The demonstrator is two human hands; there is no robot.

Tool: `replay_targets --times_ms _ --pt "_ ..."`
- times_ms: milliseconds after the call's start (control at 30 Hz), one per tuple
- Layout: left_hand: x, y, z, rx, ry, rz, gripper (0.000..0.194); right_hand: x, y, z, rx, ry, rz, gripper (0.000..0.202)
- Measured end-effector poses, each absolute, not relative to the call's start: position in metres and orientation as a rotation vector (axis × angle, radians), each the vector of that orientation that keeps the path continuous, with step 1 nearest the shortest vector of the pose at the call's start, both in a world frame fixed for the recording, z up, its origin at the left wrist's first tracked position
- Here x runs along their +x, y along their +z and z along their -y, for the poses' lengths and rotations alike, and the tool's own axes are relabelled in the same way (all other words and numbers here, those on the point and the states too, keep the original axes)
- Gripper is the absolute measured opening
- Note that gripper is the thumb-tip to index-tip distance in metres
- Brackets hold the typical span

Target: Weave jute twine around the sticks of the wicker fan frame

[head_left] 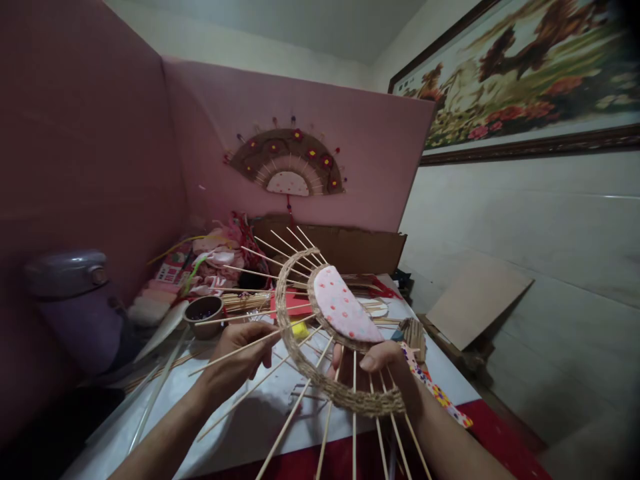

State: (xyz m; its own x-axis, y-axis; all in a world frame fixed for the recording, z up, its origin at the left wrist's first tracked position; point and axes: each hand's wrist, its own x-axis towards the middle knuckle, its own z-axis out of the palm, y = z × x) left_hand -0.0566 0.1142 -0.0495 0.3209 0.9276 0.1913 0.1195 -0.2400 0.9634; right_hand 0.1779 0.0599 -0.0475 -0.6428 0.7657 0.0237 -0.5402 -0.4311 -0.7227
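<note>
A fan-shaped frame of thin wooden sticks (295, 398), with a woven twine band (286, 313) across them, is held up over the table. Its half-round centre is covered in white cloth with pink-red dots (345, 308) and edged with twine. My right hand (383, 370) grips the frame at the lower edge of the dotted centre, thumb in front and fingers behind. On the left side, my left hand (250, 347) has its fingers closed on one of the sticks, just outside the twine band.
A finished fan (295, 157) hangs on the pink board (375, 147). Behind the frame lie a brown bowl (204, 313) of beads, heaped pink fabric (220, 253), a yellow piece (300, 330) and cardboard (335, 243). A purple bottle (83, 320) stands left; patterned cloth (440, 393) lies right.
</note>
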Motion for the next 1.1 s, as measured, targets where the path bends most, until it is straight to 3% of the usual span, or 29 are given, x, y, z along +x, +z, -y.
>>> replay_targets --times_ms 367,700,867,1100 --pt "-0.07 -0.033 -0.116 1.552 1.411 -1.163 0.025 0.185 -0.058 -0.069 -0.387 2.075 0.928 0.042" --pt "-0.1 -0.033 -0.125 2.498 1.81 -1.525 0.026 0.194 -0.061 -0.079 -0.444 1.995 0.934 0.043" --pt "-0.104 -0.026 -0.128 2.725 1.795 -1.199 0.011 0.194 -0.063 -0.08 -0.467 2.062 0.944 0.044" --pt "-0.106 -0.024 -0.132 2.607 1.549 -1.305 0.019 0.197 -0.064 -0.073 -0.563 2.123 0.944 0.047"
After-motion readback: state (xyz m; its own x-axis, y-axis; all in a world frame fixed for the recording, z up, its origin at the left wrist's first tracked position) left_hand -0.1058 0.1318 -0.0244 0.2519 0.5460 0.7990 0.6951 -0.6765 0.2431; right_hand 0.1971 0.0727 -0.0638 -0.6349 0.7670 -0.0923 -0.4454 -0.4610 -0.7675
